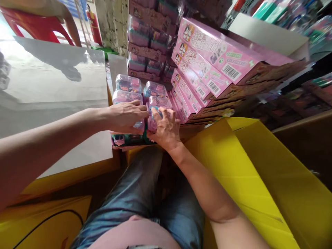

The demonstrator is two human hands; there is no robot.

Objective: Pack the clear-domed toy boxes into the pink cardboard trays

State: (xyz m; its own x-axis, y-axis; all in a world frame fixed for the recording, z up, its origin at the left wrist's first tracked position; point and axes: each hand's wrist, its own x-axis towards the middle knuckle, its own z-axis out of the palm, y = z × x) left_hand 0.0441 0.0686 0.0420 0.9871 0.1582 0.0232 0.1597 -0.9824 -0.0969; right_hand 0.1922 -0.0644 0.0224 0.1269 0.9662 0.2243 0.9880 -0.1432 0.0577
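Small clear-lidded plastic boxes (128,84) with pink and teal contents stand in two columns in a low tray (124,148) in front of me. My left hand (127,116) lies across the near boxes of the left column, fingers stretched to the right and reaching the gap between columns. My right hand (166,128) is curled over the near box (158,102) of the right column, its spread fingers on the lid and its thumb at the near side. Both hands partly hide the boxes beneath them.
Stacked pink printed cartons (207,55) rise at the right of the tray. More filled trays (147,48) are piled behind. A white tabletop (85,145) lies to the left, a yellow carton (233,166) to the right. A person's arm (71,26) and a red stool (36,22) show far left.
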